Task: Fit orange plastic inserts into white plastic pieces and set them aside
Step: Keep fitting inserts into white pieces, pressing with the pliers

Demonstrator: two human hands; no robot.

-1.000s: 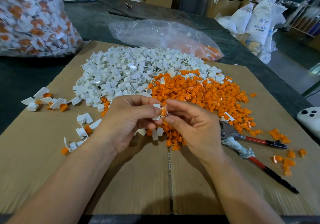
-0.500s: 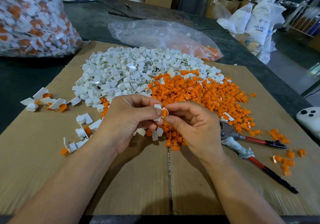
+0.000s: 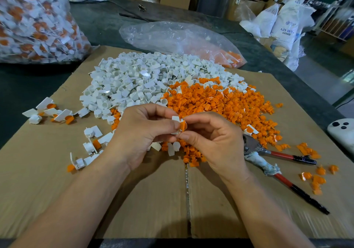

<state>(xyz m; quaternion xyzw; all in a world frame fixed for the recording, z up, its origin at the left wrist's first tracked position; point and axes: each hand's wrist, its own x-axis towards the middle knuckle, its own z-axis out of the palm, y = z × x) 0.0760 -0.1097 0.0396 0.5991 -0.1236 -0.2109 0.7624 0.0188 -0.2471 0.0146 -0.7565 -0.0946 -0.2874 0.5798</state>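
Over the last second little was altered. Both hands were kept at the same spot, and the orange insert [image 3: 183,126] was seen drawn slightly closer against the white piece [image 3: 175,118]. From this it was judged that the insert was being pressed home but was not yet fully seated, so the setting aside remained to be done.

The hands were held together, fingertip to fingertip. The white piece was pinched by the curled fingers of the left hand [image 3: 141,132], and the insert was pinched by the thumb and forefinger of the right hand [image 3: 216,142]. The pair was held between the two hands, lifted off the cardboard sheet [image 3: 153,199], above the near edge of the orange pile [image 3: 220,104]. The white pile [image 3: 138,82] lay farther off and to the left. A few assembled pieces [image 3: 57,113] lay well apart on the left of the sheet.
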